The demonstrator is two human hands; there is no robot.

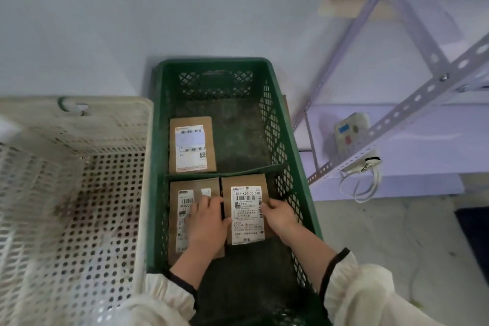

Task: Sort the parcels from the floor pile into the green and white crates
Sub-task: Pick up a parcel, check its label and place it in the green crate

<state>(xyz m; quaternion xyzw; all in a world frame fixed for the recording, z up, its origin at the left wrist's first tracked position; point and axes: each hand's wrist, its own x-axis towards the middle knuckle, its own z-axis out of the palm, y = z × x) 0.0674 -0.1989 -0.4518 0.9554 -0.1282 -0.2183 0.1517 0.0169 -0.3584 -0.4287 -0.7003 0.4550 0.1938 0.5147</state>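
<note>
1. Fingers (pixel 211 202) of left hand (pixel 207 222) lie flat, open, pressing down left parcel (pixel 182 219); gripping nothing.
2. Right parcel (pixel 247 214), at 6 o'clock in green crate (pixel 211 62), touches its neighbour; third parcel (pixel 191 144) at 11.
3. Right hand (pixel 277 216) curls on that parcel's 3 o'clock edge, steadying it.
4. Placing step, probably. Next: let go, lift out, fetch another parcel; white crate (pixel 79 114) at 9.

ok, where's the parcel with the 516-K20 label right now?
Head view: the parcel lies inside the green crate, near right, between both hands, beside another parcel.
</note>
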